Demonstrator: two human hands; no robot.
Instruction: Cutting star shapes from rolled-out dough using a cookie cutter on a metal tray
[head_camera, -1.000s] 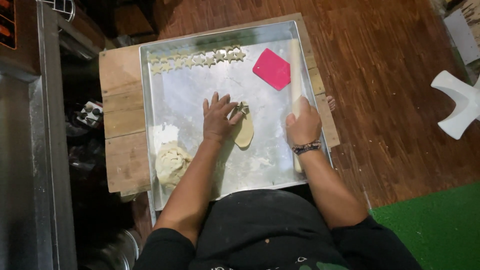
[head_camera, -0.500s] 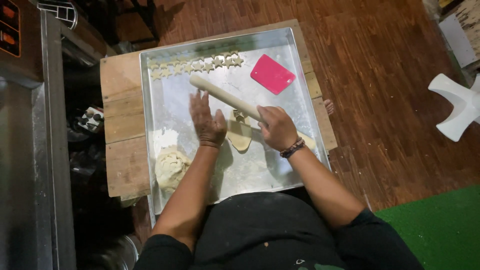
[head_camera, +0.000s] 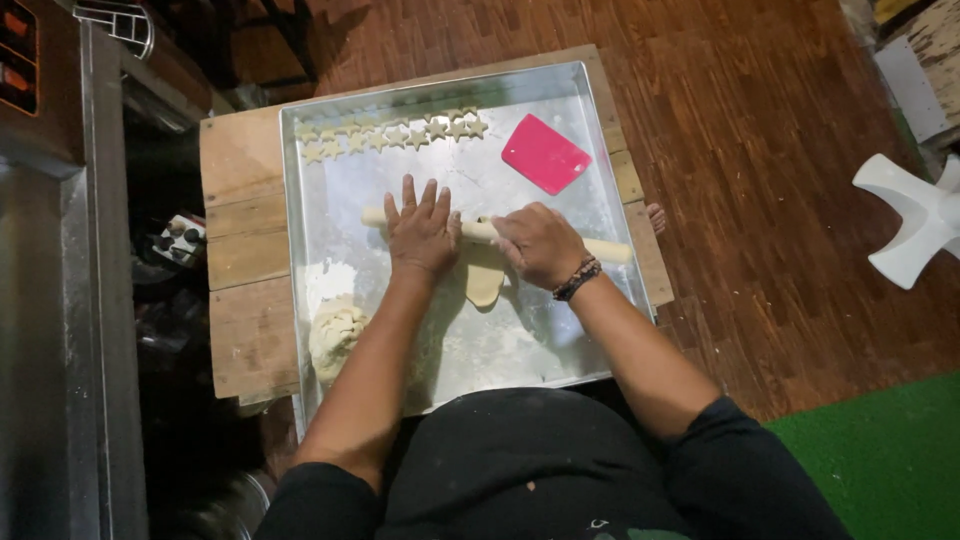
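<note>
A pale wooden rolling pin (head_camera: 605, 249) lies across a metal tray (head_camera: 440, 90). My left hand (head_camera: 420, 230) rests flat on its left part, fingers spread. My right hand (head_camera: 538, 245), with a beaded bracelet at the wrist, presses on its middle. Under the pin, between my hands, sits a small flattened piece of dough (head_camera: 484, 280). A bigger lump of dough (head_camera: 335, 335) lies at the tray's near left, beside my left forearm. A row of several star-shaped dough cutouts (head_camera: 390, 135) lines the far edge.
A pink plastic scraper (head_camera: 545, 153) lies at the tray's far right. The tray rests on a wooden plank table (head_camera: 245, 260) over a wood floor. A metal counter (head_camera: 60, 330) runs along the left. A white object (head_camera: 915, 215) stands at the right, green mat (head_camera: 880, 460) near right.
My right hand carried the rolling pin from the tray's right edge onto the dough. It now lies level across the tray with both hands on it.
</note>
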